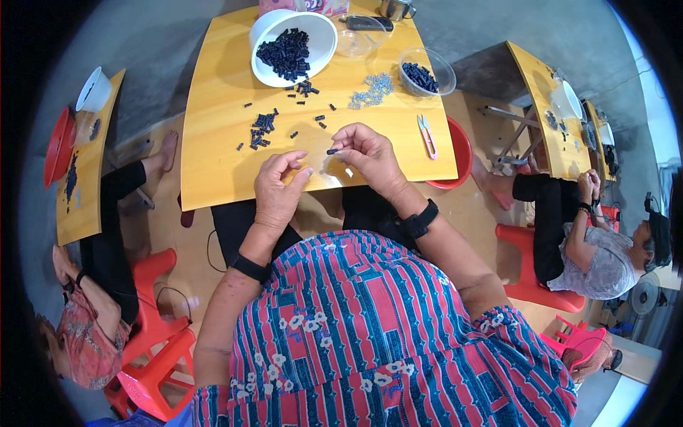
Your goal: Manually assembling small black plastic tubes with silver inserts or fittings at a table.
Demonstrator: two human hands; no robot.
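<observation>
Between the thumb and forefinger of my right hand is a small black tube-shaped piece. My left hand hovers by the table's near edge, thumb and fingers apart, with nothing visible in it. Beyond my hands, a loose cluster of similar black pieces lies on the yellow table, with a few more scattered around it. Tilted toward me, a white tub holds a large heap of them. Small clear pieces are spread right of the tub.
A clear bowl of black pieces stands at the far right, near an empty-looking clear container. Pink-handled snips lie by the right edge, above a red basin. People sit at side tables left and right.
</observation>
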